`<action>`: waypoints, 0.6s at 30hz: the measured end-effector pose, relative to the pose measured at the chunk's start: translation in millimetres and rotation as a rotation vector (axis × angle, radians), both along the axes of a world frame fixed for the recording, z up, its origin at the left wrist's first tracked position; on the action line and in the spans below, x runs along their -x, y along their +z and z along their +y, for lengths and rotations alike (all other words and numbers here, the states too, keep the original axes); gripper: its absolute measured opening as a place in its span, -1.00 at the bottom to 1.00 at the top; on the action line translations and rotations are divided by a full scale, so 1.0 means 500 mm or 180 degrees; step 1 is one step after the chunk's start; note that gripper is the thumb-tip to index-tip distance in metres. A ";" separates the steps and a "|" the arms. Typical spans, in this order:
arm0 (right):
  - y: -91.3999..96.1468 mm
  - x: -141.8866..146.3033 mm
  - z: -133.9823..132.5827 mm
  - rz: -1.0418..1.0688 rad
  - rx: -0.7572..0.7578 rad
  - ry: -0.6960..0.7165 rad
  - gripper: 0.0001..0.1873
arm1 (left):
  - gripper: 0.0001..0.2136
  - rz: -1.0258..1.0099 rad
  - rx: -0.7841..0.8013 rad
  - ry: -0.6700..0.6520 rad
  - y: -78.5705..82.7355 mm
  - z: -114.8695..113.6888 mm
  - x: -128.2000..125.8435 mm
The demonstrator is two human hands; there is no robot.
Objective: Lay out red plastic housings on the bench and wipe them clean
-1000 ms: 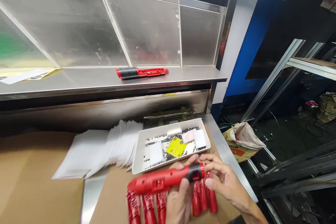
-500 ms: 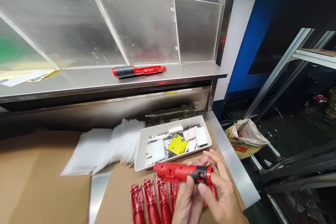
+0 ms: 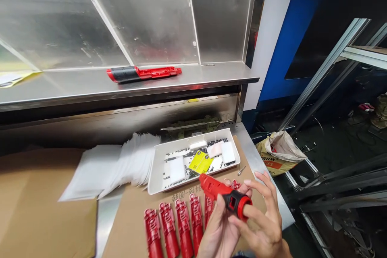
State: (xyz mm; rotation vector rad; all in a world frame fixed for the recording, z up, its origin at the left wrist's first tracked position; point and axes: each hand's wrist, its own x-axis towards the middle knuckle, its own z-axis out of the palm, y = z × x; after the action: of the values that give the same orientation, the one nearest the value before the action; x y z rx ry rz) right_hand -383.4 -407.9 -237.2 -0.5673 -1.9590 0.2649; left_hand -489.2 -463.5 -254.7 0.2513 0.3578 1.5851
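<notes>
A red plastic tool housing (image 3: 215, 188) with a black band and a ring-shaped end is held above the cardboard, tilted. My left hand (image 3: 218, 227) is closed around it from below, thumb on its near side. At the ring end, my right hand (image 3: 267, 223) has its index finger at the opening and its thumb close beneath; whether the fingertip is inside is hidden. The other right fingers stretch out past the housing. Several dark red housing pieces (image 3: 183, 225) lie in a row on the cardboard sheet (image 3: 133, 213), partly covered by my hands.
A white tray (image 3: 152, 181) holds small black bits, white blocks and a yellow card (image 3: 200, 162). Left of it lies a stack of white sheets (image 3: 121, 169). Another red-black housing (image 3: 143, 73) rests on the metal shelf (image 3: 205, 76). A paper sack (image 3: 281, 153) stands right of the table.
The housing has turned so its ring end points more toward me and lower right. Both hands moved with it. The camera view has shifted, showing a small metal piece beside the tray.
</notes>
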 end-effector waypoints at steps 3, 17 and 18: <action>-0.002 0.001 0.004 -0.0088 0.0096 0.0006 -0.94 | -0.72 0.0003 0.0157 0.0061 -0.006 0.005 -0.002; -0.177 -0.130 0.127 -0.0755 0.2456 -0.1046 -0.70 | -0.55 0.3420 0.1577 0.1363 0.047 0.044 0.139; -0.197 -0.115 0.147 -0.0951 0.2616 -0.0946 -0.73 | -0.57 0.2952 0.1621 0.1440 0.043 0.037 0.143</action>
State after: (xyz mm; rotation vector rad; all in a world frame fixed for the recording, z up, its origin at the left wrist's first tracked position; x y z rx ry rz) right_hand -325.8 -334.5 -335.7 -1.4819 -1.9629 0.8478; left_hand -560.7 -445.2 -233.2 0.5260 1.6014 1.6637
